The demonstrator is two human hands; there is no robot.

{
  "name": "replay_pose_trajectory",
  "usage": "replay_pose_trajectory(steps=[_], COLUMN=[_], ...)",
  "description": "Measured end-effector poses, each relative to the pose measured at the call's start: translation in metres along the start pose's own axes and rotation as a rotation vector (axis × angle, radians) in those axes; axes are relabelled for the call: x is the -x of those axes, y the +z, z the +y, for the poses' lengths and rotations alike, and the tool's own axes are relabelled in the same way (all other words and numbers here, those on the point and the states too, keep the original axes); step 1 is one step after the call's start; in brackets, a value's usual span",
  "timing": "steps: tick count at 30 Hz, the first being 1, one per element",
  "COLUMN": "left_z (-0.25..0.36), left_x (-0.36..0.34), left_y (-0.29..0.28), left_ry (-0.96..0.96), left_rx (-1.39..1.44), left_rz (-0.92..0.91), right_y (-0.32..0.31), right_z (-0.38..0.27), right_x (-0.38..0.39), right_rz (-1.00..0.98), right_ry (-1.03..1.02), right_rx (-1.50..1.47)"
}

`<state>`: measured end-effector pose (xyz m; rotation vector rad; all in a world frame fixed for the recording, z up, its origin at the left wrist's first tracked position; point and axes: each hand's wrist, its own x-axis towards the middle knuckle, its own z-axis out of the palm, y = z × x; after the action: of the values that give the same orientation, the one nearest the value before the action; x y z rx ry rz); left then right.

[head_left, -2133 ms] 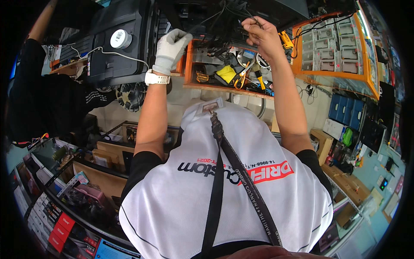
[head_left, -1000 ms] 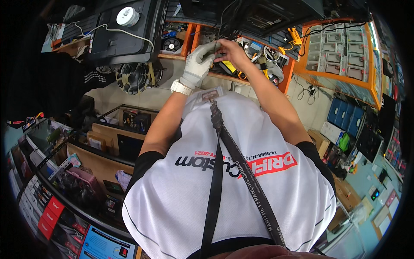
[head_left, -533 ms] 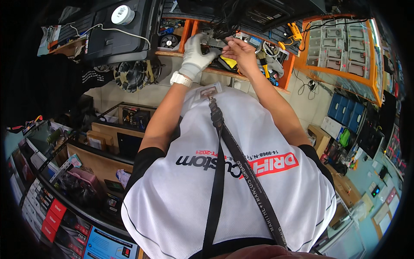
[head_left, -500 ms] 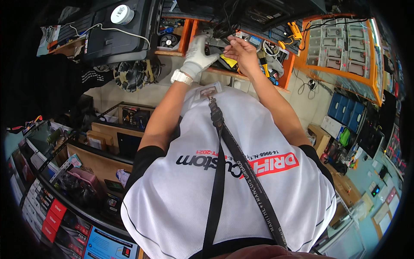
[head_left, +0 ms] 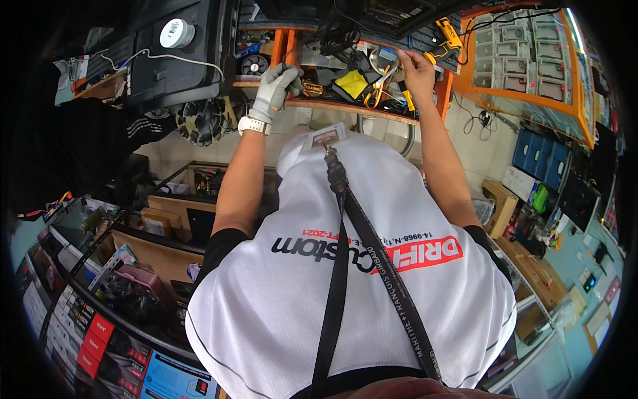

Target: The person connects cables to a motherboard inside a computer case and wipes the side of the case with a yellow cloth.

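An orange wooden drawer (head_left: pixel 372 110) stands pulled out at the far side, full of tools and cables. My left hand (head_left: pixel 276 88), in a white glove, is at the drawer's left part with its fingers curled; a thin dark strand shows near the fingertips, and what they hold is unclear. Bare, my right hand (head_left: pixel 419 74) is over the drawer's right end, fingers drawn together; anything in them is too small to make out. Between the hands lie a black cable bundle (head_left: pixel 340 41), a yellow cloth-like piece (head_left: pixel 352 84) and a yellow-and-black tool (head_left: pixel 312 89).
A yellow drill-like tool (head_left: pixel 446 40) lies on the bench beyond my right hand. At far left, a white round tub (head_left: pixel 177 33) stands on a black case (head_left: pixel 176 70). An orange-framed glass cabinet (head_left: pixel 525 100) is on the right, and open-topped shelving (head_left: pixel 166 239) on the left.
My hands have moved apart, the left one leftward and slightly nearer, the right one rightward. More of the drawer's contents shows between them. The left fingers have curled in.
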<state>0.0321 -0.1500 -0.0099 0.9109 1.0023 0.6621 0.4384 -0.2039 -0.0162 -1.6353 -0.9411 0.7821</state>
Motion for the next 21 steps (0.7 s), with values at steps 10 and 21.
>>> replay_pose_trajectory(steps=[10, 21], left_z=[-0.028, 0.047], left_x=[-0.022, -0.052], left_y=[0.037, 0.072], left_ry=[0.154, 0.237], left_rx=[-0.434, -0.415], left_rz=[-0.068, 0.218], right_y=[0.097, 0.116], right_z=[-0.019, -0.086], right_x=[0.084, 0.052], right_rz=[-0.599, -0.323], right_ry=[0.049, -0.210], right_rx=[0.204, 0.365])
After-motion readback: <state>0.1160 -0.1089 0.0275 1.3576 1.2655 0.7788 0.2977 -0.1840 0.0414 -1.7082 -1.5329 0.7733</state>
